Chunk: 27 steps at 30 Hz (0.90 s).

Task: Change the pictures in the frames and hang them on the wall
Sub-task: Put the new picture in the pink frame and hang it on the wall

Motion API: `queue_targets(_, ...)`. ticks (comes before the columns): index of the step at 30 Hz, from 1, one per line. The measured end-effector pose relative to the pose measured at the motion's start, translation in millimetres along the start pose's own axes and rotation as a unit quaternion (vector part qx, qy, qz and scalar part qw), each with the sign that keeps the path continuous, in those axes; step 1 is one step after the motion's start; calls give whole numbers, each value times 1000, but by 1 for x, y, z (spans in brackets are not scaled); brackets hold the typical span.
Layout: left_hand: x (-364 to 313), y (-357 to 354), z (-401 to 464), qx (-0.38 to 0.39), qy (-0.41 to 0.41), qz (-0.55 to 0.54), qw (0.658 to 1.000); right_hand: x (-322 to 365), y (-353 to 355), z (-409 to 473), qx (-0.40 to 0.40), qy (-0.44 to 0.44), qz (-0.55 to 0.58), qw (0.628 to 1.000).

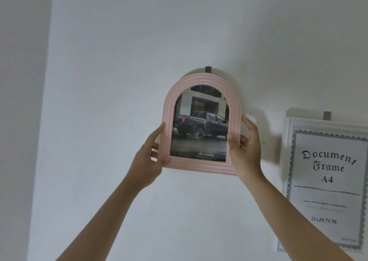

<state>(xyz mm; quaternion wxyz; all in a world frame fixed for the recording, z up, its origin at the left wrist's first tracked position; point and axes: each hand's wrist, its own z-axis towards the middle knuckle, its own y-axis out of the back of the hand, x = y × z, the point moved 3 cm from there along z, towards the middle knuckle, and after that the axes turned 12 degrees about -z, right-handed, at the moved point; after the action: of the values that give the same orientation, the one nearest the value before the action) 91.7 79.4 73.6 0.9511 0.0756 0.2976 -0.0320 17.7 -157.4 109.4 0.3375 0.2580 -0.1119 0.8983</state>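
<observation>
Hanging the arched pink frame (201,125), which holds a pickup-truck picture (200,128); my left hand (148,161) grips its lower left edge and my right hand (246,151) grips its right side, fingers curled round the moulding; the frame's top lies against the wall (119,81), just under a grey hook (208,69); to seat it well I judge I should keep it level, lower it until the hanger catches, then loosen both grips gradually; a white document frame (326,181) hangs to the right.
</observation>
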Motion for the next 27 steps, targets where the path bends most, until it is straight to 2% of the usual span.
queue_targets(8, 2, -12, 2, 12, -12, -22, 1000, -7, 6, 0, -19, 21, -15, 999)
queue_targets(13, 12, -19, 2, 6, -1, -29, 1000, -11, 11, -3, -45, 43, -77, 995)
queue_targets(19, 20, -26, -4, -24, -13, 3, 1000, -26, 10, -17, -79, 60, -137, 986)
queue_targets(27, 19, -28, -10, -68, -63, 41, 995, -25, 6, -31, -108, 89, -158, 977)
